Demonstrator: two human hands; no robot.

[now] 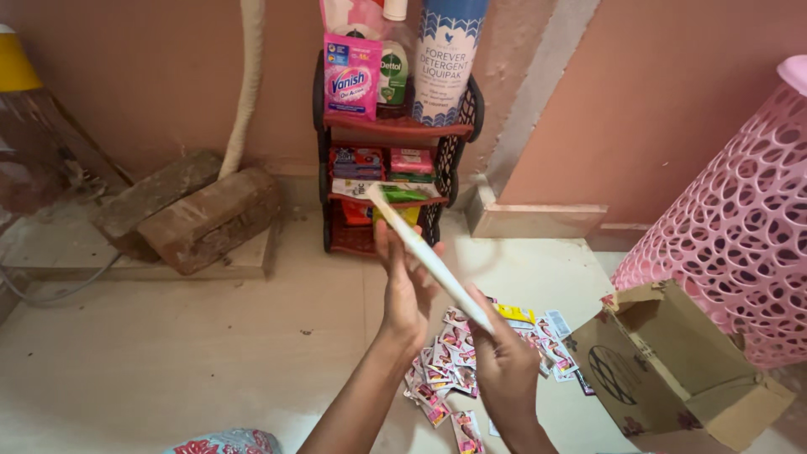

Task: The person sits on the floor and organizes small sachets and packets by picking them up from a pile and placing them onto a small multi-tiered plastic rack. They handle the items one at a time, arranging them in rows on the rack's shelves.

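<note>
Far centre, against the wall: a small dark shelf rack (324, 143) with a pink packet (352, 76), a green-labelled bottle (392, 71) and a tall blue-and-white container (447, 59) on top. Far left: two bricks (206, 219) beside a white pipe (246, 84). Right: a pink lattice basket (740, 227); near it, an open cardboard box (664, 361).
</note>
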